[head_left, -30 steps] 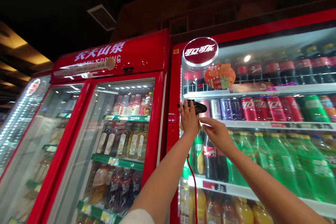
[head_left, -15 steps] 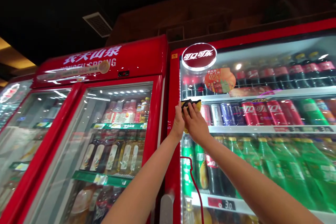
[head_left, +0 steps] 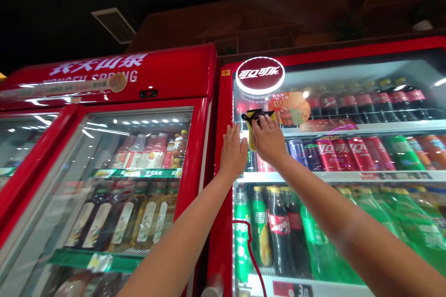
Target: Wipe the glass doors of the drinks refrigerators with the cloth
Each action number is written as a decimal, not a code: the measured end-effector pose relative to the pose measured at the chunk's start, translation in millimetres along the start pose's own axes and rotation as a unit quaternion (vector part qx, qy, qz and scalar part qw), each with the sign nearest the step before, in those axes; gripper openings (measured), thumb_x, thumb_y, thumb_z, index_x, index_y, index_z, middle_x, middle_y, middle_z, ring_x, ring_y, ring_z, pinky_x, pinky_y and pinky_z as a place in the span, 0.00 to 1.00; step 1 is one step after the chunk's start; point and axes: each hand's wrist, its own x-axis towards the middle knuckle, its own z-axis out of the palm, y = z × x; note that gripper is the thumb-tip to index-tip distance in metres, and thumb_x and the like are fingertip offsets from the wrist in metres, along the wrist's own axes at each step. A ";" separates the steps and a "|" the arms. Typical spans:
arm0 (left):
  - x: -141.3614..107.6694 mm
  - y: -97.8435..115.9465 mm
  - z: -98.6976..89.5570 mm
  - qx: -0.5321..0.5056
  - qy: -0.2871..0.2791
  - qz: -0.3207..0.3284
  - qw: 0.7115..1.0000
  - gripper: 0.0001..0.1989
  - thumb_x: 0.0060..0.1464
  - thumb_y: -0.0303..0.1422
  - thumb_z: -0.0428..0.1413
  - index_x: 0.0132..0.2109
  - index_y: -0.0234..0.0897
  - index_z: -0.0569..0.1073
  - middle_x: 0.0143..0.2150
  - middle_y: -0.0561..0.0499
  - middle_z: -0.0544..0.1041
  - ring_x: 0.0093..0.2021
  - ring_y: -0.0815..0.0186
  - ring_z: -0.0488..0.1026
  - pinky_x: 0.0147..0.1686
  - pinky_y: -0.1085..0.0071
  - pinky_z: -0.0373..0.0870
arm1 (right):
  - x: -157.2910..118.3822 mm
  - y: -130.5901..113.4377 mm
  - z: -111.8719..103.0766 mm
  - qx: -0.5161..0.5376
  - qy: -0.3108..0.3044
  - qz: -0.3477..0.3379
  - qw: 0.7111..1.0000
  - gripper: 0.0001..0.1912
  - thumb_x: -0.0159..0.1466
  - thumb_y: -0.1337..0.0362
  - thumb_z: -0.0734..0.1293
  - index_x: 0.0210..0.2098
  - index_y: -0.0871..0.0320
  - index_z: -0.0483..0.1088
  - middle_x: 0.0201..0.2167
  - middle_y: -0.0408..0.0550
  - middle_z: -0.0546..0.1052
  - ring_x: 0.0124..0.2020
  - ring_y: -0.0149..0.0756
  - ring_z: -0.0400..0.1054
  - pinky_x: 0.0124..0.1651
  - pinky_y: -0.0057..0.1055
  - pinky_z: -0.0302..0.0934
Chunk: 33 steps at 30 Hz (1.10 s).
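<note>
Seen from the head camera, two red glass-door drink coolers stand side by side. The left cooler (head_left: 104, 158) holds tea and juice bottles behind a reflective pane; the right cooler (head_left: 225, 148) carries a round lit red logo sign (head_left: 259, 75) at its top left corner, with an orange sticker (head_left: 290, 107) just right of it. Behind its glass stand rows of dark cola bottles, red and blue cans (head_left: 334, 153), and green soda bottles (head_left: 313, 236) lower down. A thin red cord (head_left: 251, 255) hangs on the glass near the bottom.

The right hand (head_left: 268, 139) presses a yellow and black cleaning cloth (head_left: 253, 123) against the glass just under the logo sign, fingers closed over it. The cloth runs roughly top to bottom; most of it is covered by the hand. The left hand (head_left: 232, 151) lies flat and spread on the cooler's red frame, just left of the cloth, holding nothing. The right cooler is cut off at the right edge.
</note>
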 end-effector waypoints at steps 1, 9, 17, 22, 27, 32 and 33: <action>-5.7 -1.6 0.4 0.028 0.001 0.003 1.000 0.27 0.68 0.34 0.40 0.71 0.32 0.54 0.75 0.39 0.51 0.76 0.59 0.41 0.73 0.51 0.42 | -14.0 -3.5 0.2 -0.005 0.005 -0.002 1.000 0.28 0.71 0.60 0.58 0.65 0.71 0.63 0.66 0.71 0.64 0.68 0.62 0.54 0.67 0.57 0.50; -2.7 -7.5 6.5 0.164 0.063 0.002 0.984 0.28 0.65 0.26 0.40 0.70 0.27 0.54 0.75 0.35 0.52 0.75 0.54 0.41 0.72 0.48 0.45 | 32.8 -12.3 15.5 0.028 -0.024 -0.076 0.996 0.28 0.69 0.67 0.60 0.68 0.54 0.61 0.70 0.56 0.61 0.72 0.56 0.49 0.69 0.54 0.50; -9.2 4.3 13.1 0.232 0.004 0.044 0.972 0.29 0.65 0.25 0.41 0.72 0.26 0.52 0.76 0.38 0.48 0.75 0.53 0.40 0.72 0.50 0.46 | -14.8 14.2 3.1 -0.012 0.015 0.033 0.999 0.28 0.69 0.67 0.59 0.68 0.60 0.60 0.69 0.61 0.61 0.71 0.57 0.50 0.68 0.53 0.50; -14.9 -7.4 9.3 0.267 0.015 0.043 0.963 0.29 0.64 0.24 0.42 0.71 0.26 0.52 0.75 0.36 0.51 0.75 0.53 0.42 0.72 0.49 0.47 | -9.6 -10.1 10.6 0.018 -0.014 -0.067 0.998 0.26 0.72 0.64 0.58 0.68 0.52 0.60 0.69 0.52 0.62 0.71 0.52 0.49 0.69 0.50 0.50; -9.9 -2.2 20.3 0.257 0.031 0.050 0.965 0.30 0.65 0.28 0.44 0.71 0.27 0.53 0.75 0.35 0.50 0.75 0.50 0.42 0.71 0.47 0.49 | 47.2 17.2 10.0 0.018 -0.014 -0.042 0.999 0.24 0.74 0.61 0.56 0.68 0.50 0.61 0.70 0.50 0.62 0.71 0.51 0.50 0.69 0.49 0.51; -10.3 16.1 32.3 0.268 -0.023 0.086 0.959 0.30 0.65 0.31 0.45 0.71 0.27 0.54 0.75 0.37 0.50 0.75 0.52 0.42 0.73 0.50 0.44 | 0.4 40.1 1.2 -0.021 0.029 0.093 0.995 0.25 0.72 0.64 0.55 0.68 0.57 0.62 0.68 0.59 0.63 0.70 0.56 0.52 0.68 0.52 0.51; -10.4 17.1 33.2 0.269 -0.026 0.089 0.959 0.29 0.66 0.31 0.45 0.71 0.27 0.54 0.75 0.38 0.51 0.76 0.53 0.42 0.73 0.50 0.44 | -12.6 38.0 -0.1 -0.024 0.029 0.090 0.995 0.25 0.72 0.65 0.55 0.68 0.57 0.62 0.68 0.59 0.63 0.70 0.56 0.52 0.68 0.52 0.51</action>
